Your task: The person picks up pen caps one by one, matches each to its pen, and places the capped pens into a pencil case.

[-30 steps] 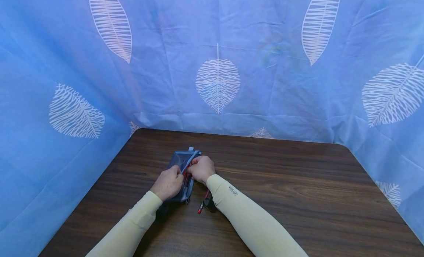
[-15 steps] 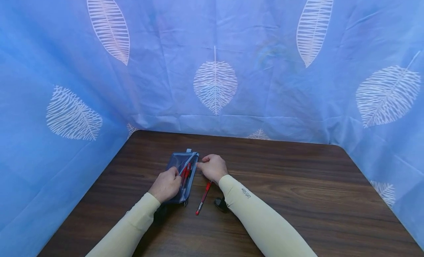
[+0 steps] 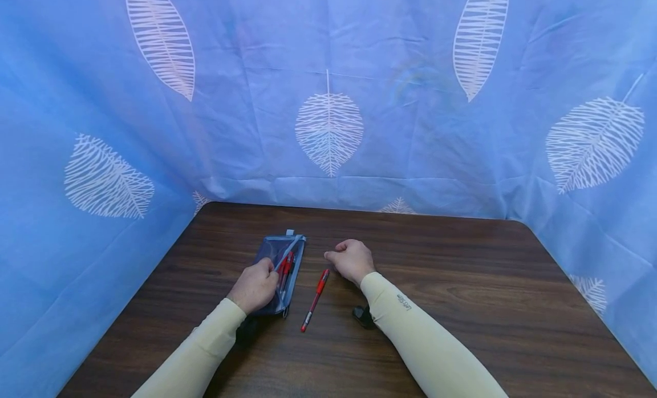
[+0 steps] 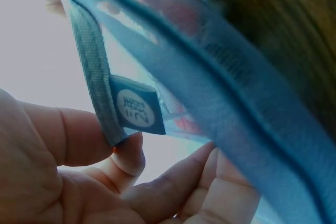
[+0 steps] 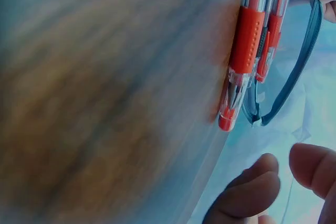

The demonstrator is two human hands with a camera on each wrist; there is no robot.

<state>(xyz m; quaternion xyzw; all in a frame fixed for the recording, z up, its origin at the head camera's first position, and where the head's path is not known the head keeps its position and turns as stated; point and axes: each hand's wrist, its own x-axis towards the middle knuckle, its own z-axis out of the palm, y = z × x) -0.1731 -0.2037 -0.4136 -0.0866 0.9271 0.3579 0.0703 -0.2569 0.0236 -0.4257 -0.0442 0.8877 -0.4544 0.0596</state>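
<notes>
A blue mesh zip pouch (image 3: 268, 250) lies on the left part of the table, its mouth spread apart. My left hand (image 3: 255, 287) pinches the zip edge of the mouth between thumb and fingers. In the left wrist view a small dark label (image 4: 139, 106) sits on the tape beside the thumb. Red pens (image 3: 286, 267) show inside the pouch. Right of it, a single red pen (image 3: 318, 292) with a clear cap lies on the table. My right hand (image 3: 351, 260) hovers past that pen's far end, thumb and fingers apart, holding nothing.
The brown wooden table (image 3: 462, 295) extends to the right and towards the back. A blue curtain (image 3: 421, 124) with white leaf prints surrounds it on the visible sides. A small black device (image 3: 363, 316) hangs beneath my right wrist.
My right hand has withdrawn from the pouch's mouth and moved right, uncovering the red pen on the table. The left hand keeps its hold on the zip edge.
</notes>
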